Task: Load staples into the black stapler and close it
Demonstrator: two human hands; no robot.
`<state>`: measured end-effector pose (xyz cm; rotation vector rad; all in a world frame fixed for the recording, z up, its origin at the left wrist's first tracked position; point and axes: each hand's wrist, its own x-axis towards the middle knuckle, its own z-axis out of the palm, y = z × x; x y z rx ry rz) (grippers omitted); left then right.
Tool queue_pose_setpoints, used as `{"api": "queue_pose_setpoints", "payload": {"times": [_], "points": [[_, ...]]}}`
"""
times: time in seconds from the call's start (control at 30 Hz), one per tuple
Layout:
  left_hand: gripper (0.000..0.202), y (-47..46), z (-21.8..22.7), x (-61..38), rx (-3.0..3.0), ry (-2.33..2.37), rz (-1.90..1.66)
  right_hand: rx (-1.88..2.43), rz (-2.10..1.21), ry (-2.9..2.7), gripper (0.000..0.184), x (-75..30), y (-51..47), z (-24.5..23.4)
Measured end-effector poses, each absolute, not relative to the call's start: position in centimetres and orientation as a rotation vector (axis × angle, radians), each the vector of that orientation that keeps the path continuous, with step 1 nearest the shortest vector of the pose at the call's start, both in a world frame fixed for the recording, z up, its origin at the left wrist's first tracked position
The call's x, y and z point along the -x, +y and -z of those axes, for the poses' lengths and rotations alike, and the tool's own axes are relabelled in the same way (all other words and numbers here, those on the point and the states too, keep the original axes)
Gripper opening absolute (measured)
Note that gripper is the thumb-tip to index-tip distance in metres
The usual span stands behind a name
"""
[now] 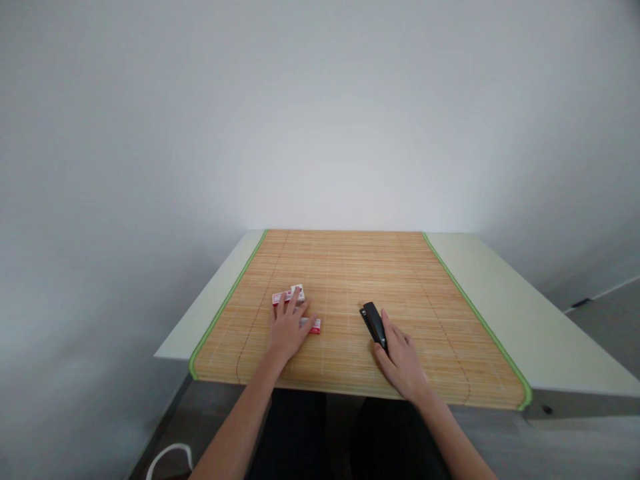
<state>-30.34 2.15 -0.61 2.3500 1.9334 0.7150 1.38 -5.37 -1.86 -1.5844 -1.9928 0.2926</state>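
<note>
My left hand (289, 329) lies flat on the bamboo mat (350, 273), fingers spread over small red and white boxes. Two of these boxes (289, 294) show beyond my fingertips, and a third box (314, 325) pokes out at the right of my palm. My right hand (401, 360) rests on the mat with its fingers held together along the near right side of a black stapler (373, 322). The stapler lies flat, pointing away from me and a little left. Whether my fingers grip it or only touch it is not clear.
The mat has a green border (223, 307) and covers most of a pale table (500, 287). A white wall stands behind the table's far edge. The floor shows at the right, and a white cord (167, 457) lies on the floor at the lower left.
</note>
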Motion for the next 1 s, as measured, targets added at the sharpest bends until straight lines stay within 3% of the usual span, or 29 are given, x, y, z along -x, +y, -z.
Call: {"api": "queue_pose_setpoints", "payload": {"times": [0.23,0.67,1.0], "points": [[0.037,4.5,1.0,35.3,-2.225,2.145,-0.802,1.422,-0.377,-2.093,0.084,2.4,-4.8,2.0],[0.055,3.6,0.3,35.0,-2.034,2.258,-0.932,1.478,-0.479,-1.972,0.099,15.5,-0.3,2.5],[0.05,3.7,2.3,35.7,-2.129,2.084,-0.952,1.446,-0.483,-1.937,0.092,18.2,2.0,2.8]]}}
